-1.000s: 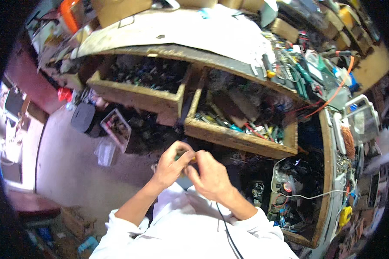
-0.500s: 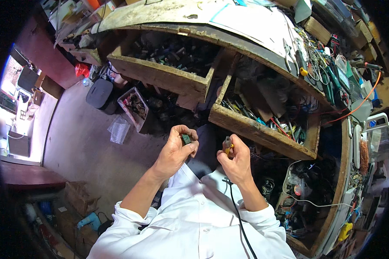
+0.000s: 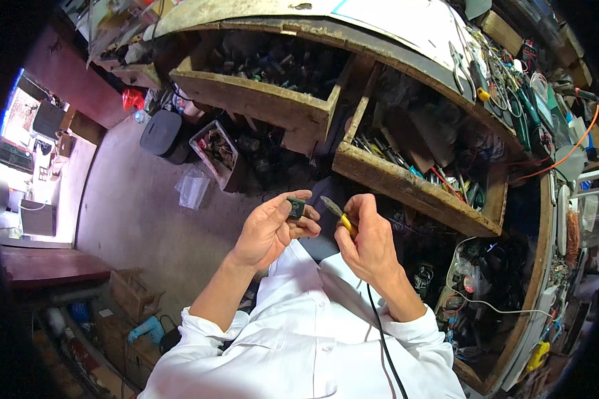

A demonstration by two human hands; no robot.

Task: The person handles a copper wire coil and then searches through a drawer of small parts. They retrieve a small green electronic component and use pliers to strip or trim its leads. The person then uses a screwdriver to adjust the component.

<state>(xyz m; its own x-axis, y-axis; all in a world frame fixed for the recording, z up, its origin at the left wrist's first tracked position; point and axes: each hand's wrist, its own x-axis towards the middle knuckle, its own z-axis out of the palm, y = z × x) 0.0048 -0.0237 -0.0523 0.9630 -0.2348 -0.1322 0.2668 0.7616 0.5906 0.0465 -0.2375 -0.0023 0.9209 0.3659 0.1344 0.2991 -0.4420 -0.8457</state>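
Observation:
Between the thumb and fingers of my left hand [image 3: 261,234] is a small dark green rectangular block [image 3: 295,208], like an electronic component, with one flat face showing. My right hand [image 3: 373,247] is closed around yellow-handled pliers [image 3: 345,220]. Their tapered metal jaws point up and left toward the block, a short gap away from it. Most of the handles are hidden by my fingers. Both hands are held above my lap, in front of the open drawers.
Ahead are two open wooden drawers, one [image 3: 259,100] with small dark parts, the other [image 3: 406,189] with hand tools. A workbench [image 3: 393,33] stands above them. An open box [image 3: 229,176] and a dark bin [image 3: 161,133] sit on the floor. A black cord [image 3: 383,332] hangs over my shirt.
The pliers have swung so their jaws point left toward the green block. My left hand has turned and moved slightly right, showing the block's face. The view has shifted a little.

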